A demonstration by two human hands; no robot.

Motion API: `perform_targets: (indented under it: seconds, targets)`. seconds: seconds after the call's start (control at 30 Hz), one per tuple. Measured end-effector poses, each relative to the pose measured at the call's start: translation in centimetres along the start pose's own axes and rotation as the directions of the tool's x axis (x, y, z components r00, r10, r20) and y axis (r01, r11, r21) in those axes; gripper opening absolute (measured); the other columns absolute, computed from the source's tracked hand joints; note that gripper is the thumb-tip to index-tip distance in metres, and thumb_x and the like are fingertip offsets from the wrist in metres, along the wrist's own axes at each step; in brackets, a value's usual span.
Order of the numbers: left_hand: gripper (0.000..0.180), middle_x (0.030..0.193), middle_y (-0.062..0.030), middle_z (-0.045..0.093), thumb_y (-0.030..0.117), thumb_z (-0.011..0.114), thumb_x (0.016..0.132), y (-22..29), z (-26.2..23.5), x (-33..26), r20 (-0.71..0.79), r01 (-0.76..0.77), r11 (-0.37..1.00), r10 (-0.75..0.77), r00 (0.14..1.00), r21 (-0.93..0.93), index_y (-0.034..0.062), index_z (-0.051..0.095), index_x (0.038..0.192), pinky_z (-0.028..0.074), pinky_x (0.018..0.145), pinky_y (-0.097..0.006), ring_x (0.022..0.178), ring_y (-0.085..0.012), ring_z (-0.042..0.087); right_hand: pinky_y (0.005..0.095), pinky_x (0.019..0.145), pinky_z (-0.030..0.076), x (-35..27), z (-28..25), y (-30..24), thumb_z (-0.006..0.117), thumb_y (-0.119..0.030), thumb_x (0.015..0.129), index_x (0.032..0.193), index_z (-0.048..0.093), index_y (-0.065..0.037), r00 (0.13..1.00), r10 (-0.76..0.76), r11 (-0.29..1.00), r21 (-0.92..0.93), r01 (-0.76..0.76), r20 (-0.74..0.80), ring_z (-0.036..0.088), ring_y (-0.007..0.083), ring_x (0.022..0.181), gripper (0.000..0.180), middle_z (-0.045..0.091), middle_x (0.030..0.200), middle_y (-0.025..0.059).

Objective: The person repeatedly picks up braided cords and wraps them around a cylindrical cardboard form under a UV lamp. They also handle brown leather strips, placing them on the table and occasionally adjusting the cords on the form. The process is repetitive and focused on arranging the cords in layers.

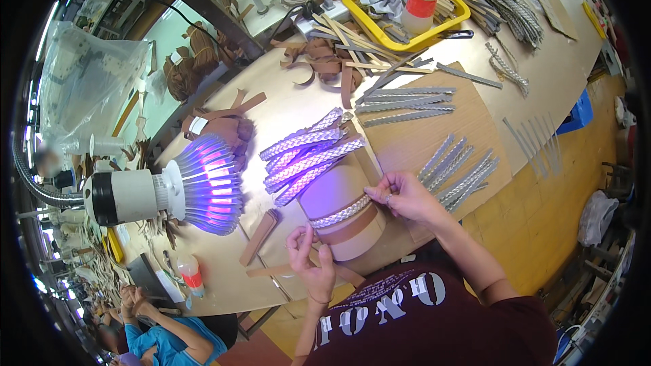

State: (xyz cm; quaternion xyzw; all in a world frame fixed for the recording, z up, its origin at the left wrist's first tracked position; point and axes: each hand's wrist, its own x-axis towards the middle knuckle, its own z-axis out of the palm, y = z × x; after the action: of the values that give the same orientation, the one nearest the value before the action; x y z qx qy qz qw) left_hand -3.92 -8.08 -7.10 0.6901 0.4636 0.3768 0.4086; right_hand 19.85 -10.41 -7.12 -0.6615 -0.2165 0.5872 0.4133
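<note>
A silver-grey braided strap (342, 215) lies across a tan rounded block (332, 186), above a flat brown strip (349, 227) that also runs round it. My right hand (403, 196) pinches the strap's right end between thumb and fingers. At the left end, the curled fingers of my left hand (312, 261) hold the strap's edge, with the thumb standing off. Just behind the block lies a bundle of braided straps (308, 152), lit purple-white by a finned lamp (207, 184) on the left.
More braided straps (458, 173) lie on a brown board (468, 115) at right. Behind are a yellow tray (352, 10) with a bottle (420, 3), and brown ribbon coils (325, 61). A folded brown strip (260, 237) lies at left. A co-worker in blue (176, 339) sits lower left.
</note>
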Motion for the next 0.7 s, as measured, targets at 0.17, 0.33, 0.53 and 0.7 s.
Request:
perform_targets:
  seconds: [0.17, 0.33, 0.53, 0.7]
  targets:
    - [0.04, 0.112, -0.0143, 0.054, 0.009, 0.062, 0.086, -0.5, 0.1, -0.1, -0.03, 0.031, 0.998, -0.033, 0.999, -0.059, -0.002, 0.065, 0.124, 0.045, 0.09, -0.037, 0.098, -0.0227, 0.055, 0.0215, 0.043, 0.035, 0.3, 0.6, 0.8, 0.073, -0.034, 0.091, 0.092, 0.059, -0.004, 1.0, 0.024, 0.992, 0.126, -0.023, -0.003, 0.046, 0.0062, 0.046, 0.034, 0.056, 0.063, -0.0008]
    - [0.026, 0.116, -0.0135, 0.052, 0.009, 0.058, 0.094, -1.1, -1.0, 1.2, 0.019, 0.024, 0.992, -0.022, 1.0, -0.125, -0.006, 0.064, 0.114, 0.045, 0.09, -0.032, 0.102, -0.0191, 0.053, 0.0201, 0.045, 0.04, 0.2, -0.4, -0.5, 0.068, -0.029, 0.095, 0.094, 0.054, -0.004, 0.987, 0.063, 0.994, 0.082, -0.076, 0.146, 0.053, 0.0074, 0.051, 0.029, 0.059, 0.066, 0.0002]
    - [0.022, 0.121, -0.0121, 0.054, 0.001, 0.056, 0.094, -0.1, 0.2, 1.9, -0.08, 0.054, 0.97, -0.075, 0.994, -0.237, -0.0007, 0.054, 0.116, 0.046, 0.088, -0.029, 0.101, -0.0151, 0.053, 0.0188, 0.051, 0.043, -1.4, -0.4, -3.5, 0.069, -0.02, 0.094, 0.094, 0.054, -0.007, 0.979, -0.015, 0.949, 0.311, -0.05, 0.204, 0.057, 0.0057, 0.058, 0.02, 0.061, 0.072, -0.0006]
    - [0.021, 0.112, -0.0088, 0.06, 0.001, 0.059, 0.095, 1.4, -0.2, 4.0, -0.248, -0.037, 0.892, -0.085, 0.965, -0.45, 0.0021, 0.052, 0.114, 0.046, 0.073, -0.025, 0.087, -0.0102, 0.055, 0.0188, 0.059, 0.046, -2.4, -0.2, -7.1, 0.071, -0.011, 0.092, 0.093, 0.054, -0.008, 0.946, -0.315, 0.9, 0.34, 0.274, 0.074, 0.058, 0.0053, 0.068, 0.017, 0.059, 0.08, -0.0023]
